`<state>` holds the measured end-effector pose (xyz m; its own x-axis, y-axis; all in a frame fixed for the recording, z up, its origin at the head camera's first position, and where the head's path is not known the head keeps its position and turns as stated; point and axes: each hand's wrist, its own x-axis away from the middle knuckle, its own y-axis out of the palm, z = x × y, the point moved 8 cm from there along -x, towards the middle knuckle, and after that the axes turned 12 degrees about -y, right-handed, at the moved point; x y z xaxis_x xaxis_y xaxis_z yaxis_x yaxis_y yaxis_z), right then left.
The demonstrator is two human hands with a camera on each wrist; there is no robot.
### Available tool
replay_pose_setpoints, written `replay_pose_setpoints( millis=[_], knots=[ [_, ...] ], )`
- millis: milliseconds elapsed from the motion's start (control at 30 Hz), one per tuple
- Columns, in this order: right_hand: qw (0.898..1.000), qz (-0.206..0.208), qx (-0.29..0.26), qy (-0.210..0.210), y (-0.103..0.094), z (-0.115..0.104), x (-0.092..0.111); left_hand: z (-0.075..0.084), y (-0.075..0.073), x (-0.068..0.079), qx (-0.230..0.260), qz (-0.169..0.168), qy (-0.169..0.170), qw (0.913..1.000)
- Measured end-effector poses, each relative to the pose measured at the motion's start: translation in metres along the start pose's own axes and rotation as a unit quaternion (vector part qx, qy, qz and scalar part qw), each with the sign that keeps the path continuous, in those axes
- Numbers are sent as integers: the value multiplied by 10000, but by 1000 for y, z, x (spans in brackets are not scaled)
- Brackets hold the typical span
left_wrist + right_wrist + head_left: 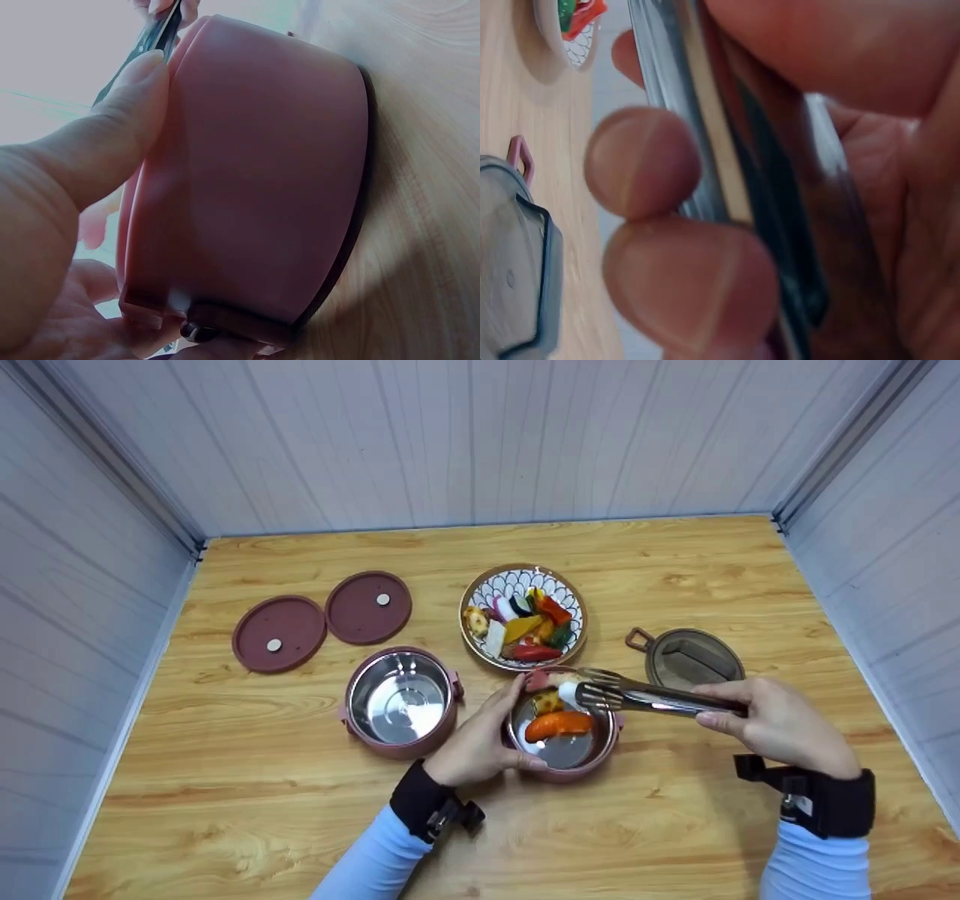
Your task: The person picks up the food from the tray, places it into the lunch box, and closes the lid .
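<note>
My left hand (484, 735) grips the side of a round pink lunch container (566, 772), its thumb along the near rim; the left wrist view shows the container's outer wall (262, 165). Inside lie an orange food piece (559, 726) and a yellow, browned piece (547, 703). My right hand (772, 720) holds metal food tongs (667, 701), fingers wrapped about the handles. The fork-like tips are over the container, beside a white piece (568, 694); whether they pinch it I cannot tell. Just behind stands a patterned bowl (517, 581) of mixed food pieces.
A second pink container (397, 705), its bare steel inside showing, stands left of my left hand. Two dark red round lids (279, 634) (368, 607) lie at the back left. A brownish lid with a loop (694, 660) lies beyond my right hand. Panel walls enclose the wooden table.
</note>
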<state>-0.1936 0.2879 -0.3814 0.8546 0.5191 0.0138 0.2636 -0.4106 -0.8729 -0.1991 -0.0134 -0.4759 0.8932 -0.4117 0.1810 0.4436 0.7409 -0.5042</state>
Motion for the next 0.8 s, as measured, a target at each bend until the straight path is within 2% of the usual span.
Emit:
replay_pose_setpoints(
  millis=[167,400,600,800],
  knots=[
    [9976,-375,519,-247,-9,-12,-5,-1,0,1,-25,-4,-120,9999],
    [9883,-952,1167,-245,-16,-27,-20,0,-1,1,-90,76,33,9999],
    [9827,-1189,1358,-415,-17,-43,-26,0,-2,-1,1,84,114,9999],
    [9774,-1374,1485,-616,-8,-54,-32,0,-1,0,-23,52,7,10000]
  ],
)
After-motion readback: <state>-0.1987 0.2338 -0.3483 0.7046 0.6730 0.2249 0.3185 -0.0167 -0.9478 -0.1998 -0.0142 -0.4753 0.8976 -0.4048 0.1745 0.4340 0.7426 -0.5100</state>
